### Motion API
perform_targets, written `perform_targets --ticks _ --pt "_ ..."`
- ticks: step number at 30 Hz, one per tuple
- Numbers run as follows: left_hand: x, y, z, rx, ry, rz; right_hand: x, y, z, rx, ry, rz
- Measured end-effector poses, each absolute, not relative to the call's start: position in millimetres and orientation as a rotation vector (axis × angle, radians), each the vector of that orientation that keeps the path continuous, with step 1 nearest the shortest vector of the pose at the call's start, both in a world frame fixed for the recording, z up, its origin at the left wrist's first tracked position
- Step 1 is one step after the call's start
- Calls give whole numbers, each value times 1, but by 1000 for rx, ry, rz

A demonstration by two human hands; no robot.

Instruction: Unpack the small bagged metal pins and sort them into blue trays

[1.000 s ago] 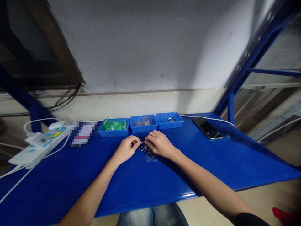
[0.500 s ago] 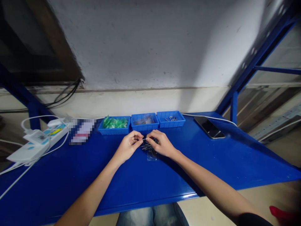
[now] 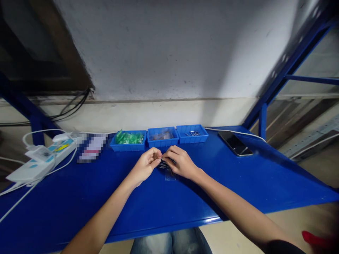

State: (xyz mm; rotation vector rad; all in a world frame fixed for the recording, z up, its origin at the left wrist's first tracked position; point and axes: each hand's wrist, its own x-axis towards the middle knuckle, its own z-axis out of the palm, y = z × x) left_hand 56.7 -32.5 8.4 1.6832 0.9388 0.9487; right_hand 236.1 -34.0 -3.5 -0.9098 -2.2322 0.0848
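Over the blue table my left hand (image 3: 145, 165) pinches one end of a thin metal pin (image 3: 161, 159) between thumb and fingers. The fingertips of my right hand (image 3: 182, 163) close on its other end, nearly meeting the left ones. Little of the pin shows, and its exact kind is too small to make out. Just below the fingers lies a pile of similar thin metal pins (image 3: 163, 165), partly covered by my right hand. A small clear plastic bag (image 3: 170, 176) lies at the near side of that pile.
Behind my hands stand three blue bins: one with green packets (image 3: 129, 137), one with clear packets (image 3: 162, 135), one with small metal pieces (image 3: 194, 133). A phone (image 3: 235, 143) lies right. A power strip (image 3: 39, 165) with white cables and a blurred-out item (image 3: 92, 148) are left.
My fingertips came together on the pin, were slightly apart with it showing between them half a second ago, and are close together again now. The view shifted slightly.
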Motion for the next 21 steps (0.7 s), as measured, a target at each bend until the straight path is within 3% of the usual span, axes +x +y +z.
perform_targets --ticks 12,17,21 --pt "50 -29 4 2229 1245 1049 236 -34 -2 -1033 -2183 9" --pt "50 -26 0 2287 1256 962 248 -26 10 -1003 -2267 -202" --pt "49 -14 -14 2421 1331 805 283 -3 16 -1329 -1885 -394"
